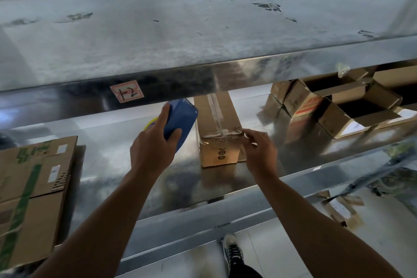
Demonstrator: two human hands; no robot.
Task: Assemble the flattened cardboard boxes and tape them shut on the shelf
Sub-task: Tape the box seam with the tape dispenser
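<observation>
Cardboard box [217, 119]: a long, narrow brown carton with its flaps closed, one short end facing the person.
Where it is: standing on the metal shelf [126, 165] between the two hands. Its far end is hidden behind the front lip of the upper shelf [203, 79]. It is well apart from the flattened boxes [33, 187] at the left and the open boxes [338, 110] at the right.
Look: clear tape [216, 106] runs along the top seam and folds over the near edge onto the end face, where it lies wrinkled. The dark print on that face is too small to read.
Left hand [153, 144]: fingers and thumb are wrapped round the blue tape dispenser [180, 119], held in the air just left of the box and not touching it.
Right hand [259, 149]: fingertips are at the near right top corner, on the folded end of the tape. I cannot tell from this angle whether they pinch a loose tail or only press it down.
Step in hand: probably finishing this seam by bedding the tape end onto the end face.
Doing it well: rub from the seam outward and downward to press the wrinkles flat. Draw a finger along the edge so the tape hugs the corner. Keep the dispenser clear so its free strip does not catch the carton. Press gently, since a light box may slide on the slick metal.
</observation>
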